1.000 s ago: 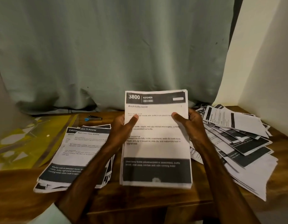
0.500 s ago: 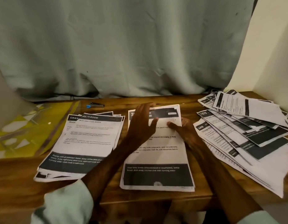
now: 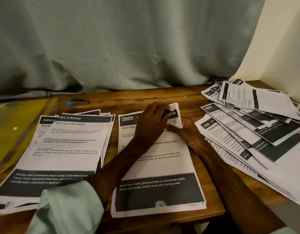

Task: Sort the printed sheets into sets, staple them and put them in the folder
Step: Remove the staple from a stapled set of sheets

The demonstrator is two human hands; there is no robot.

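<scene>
Left hand (image 3: pixel 151 122) covers most of the header of the white printed stack headed 3800 (image 3: pixel 156 166), and I can't make out its fingertips at the turned-up corner (image 3: pixel 177 119). Right hand (image 3: pixel 188 130) has its fingers tucked behind that corner too. Left of that stack, the yellow plastic folder (image 3: pixel 14 125) is blurry and cut by the frame edge. Beyond the stack's far-left corner, the small dark tool with a blue end (image 3: pixel 77 102) is too tiny to identify. Right of it, the fanned heap of printed sheets (image 3: pixel 247 129) runs off frame.
</scene>
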